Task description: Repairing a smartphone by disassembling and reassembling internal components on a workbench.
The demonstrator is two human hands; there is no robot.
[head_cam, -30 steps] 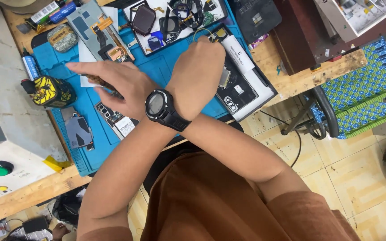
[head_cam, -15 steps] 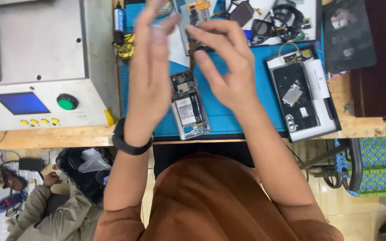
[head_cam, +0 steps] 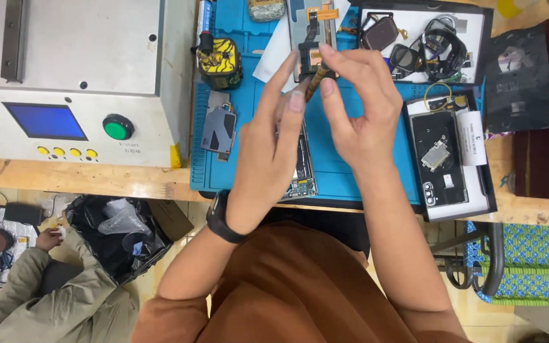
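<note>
Flex cable [head_cam: 311, 81], thin and brown, is pinched between the fingertips of your left hand [head_cam: 268, 159] and right hand [head_cam: 363, 111], raised over the blue work mat [head_cam: 344, 171]. An opened phone [head_cam: 301, 168] lies flat beneath your left palm; a grey metal plate [head_cam: 218, 130] rests just left.

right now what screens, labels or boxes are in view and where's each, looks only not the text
Blue screen: dark-framed rectangle on the grey machine's front, far left, unlit.
White label: narrow paper strip along the right side of the black phone tray, right of the right hand.
Black flat box: dark, squarish, with a round picture, far right on the bench.
Left hand hides part of an opened phone on the blue mat.
</note>
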